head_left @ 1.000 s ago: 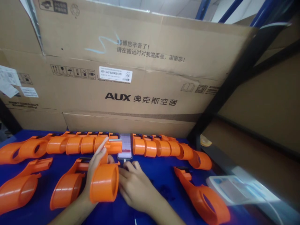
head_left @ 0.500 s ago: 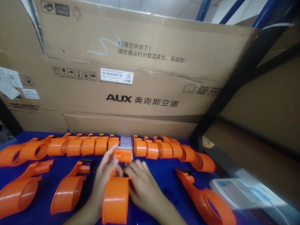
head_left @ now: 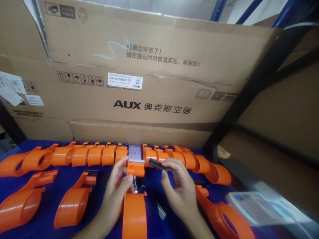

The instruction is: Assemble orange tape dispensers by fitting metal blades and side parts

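My left hand (head_left: pixel 116 187) grips an orange plastic tape dispenser (head_left: pixel 135 214) by its upper part, fingers behind and thumb in front. Its wide ring hangs toward me, and a thin metal piece (head_left: pixel 135 186) shows between its head and the ring. Just right of the dispenser's head, my right hand (head_left: pixel 178 186) pinches a short black strip (head_left: pixel 156 164) between thumb and fingers, apart from the dispenser. Below, on the blue surface (head_left: pixel 171 219), lies a small silvery metal piece (head_left: pixel 161 211). A phone (head_left: pixel 135 152) with a timer on its screen stands behind the dispenser's head.
Several orange dispensers (head_left: pixel 109 156) line the back edge. Others lie nearer, at left (head_left: pixel 72 205) and right (head_left: pixel 224 217). A large cardboard box (head_left: pixel 159 83) walls off the back. A clear plastic box (head_left: pixel 254 205) sits at right, near a dark rack post (head_left: pixel 231 99).
My right hand has moved right, away from the dispenser, and now shows the black strip. The dispenser in my left hand has shifted slightly right. The metal piece below is now visible.
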`<state>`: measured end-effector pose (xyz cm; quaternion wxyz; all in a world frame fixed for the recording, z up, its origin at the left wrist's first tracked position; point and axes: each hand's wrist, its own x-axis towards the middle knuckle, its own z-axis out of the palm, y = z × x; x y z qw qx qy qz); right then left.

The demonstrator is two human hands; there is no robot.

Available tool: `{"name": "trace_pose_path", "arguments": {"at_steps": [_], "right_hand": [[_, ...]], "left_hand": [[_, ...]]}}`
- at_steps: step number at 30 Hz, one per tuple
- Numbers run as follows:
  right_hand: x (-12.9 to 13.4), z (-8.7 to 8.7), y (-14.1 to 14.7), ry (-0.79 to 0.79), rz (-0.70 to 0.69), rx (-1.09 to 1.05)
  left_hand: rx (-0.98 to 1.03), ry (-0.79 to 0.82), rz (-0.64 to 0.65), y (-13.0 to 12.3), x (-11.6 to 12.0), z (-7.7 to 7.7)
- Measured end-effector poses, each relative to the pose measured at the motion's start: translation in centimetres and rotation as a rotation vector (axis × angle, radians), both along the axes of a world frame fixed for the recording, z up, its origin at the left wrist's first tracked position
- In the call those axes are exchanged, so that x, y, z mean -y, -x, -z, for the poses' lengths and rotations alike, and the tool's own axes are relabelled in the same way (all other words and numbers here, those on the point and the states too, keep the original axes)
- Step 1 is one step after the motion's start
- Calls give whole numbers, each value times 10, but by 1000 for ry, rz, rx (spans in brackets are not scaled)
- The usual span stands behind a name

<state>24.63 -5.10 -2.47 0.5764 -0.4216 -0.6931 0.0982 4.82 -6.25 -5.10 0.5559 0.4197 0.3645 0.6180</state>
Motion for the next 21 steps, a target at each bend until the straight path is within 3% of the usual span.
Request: {"name": "trace_pose_path", "arguments": {"at_steps": [4,9,21], "right_hand": [[5,-2,4,-20,-79,-6],[12,-4,12,4,-78,42],[14,2,15,30,-175,72]], "left_hand": [[-44,-33,35,0,0,6],[-79,-33,101,-1,4,12],[-61,53,164,0,5,14]]}}
